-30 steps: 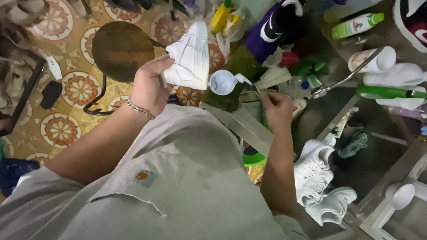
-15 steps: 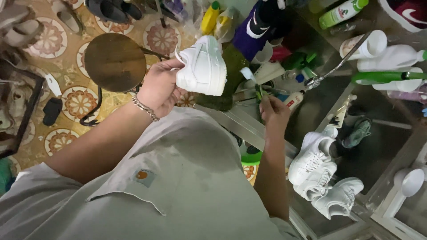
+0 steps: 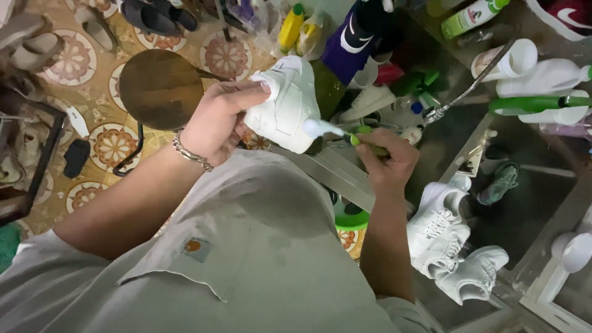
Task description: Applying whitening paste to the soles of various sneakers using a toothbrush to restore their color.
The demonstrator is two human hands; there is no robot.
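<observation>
White foam tops my brush [image 3: 336, 131], pinched in my right hand [image 3: 382, 161]; my left hand [image 3: 216, 120] clamps the shoe [image 3: 285, 105]. I'd scrub lightly, bracing firmly.

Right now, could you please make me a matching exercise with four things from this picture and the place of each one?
Things:
1. white shoe
2. brush
3. round stool
4. yellow bottle

Places:
A. on the patterned floor, past the left hand
B. in the right hand
C. in the left hand
D. near the top edge, upright among other bottles

Pairs: 1-C, 2-B, 3-A, 4-D
</observation>
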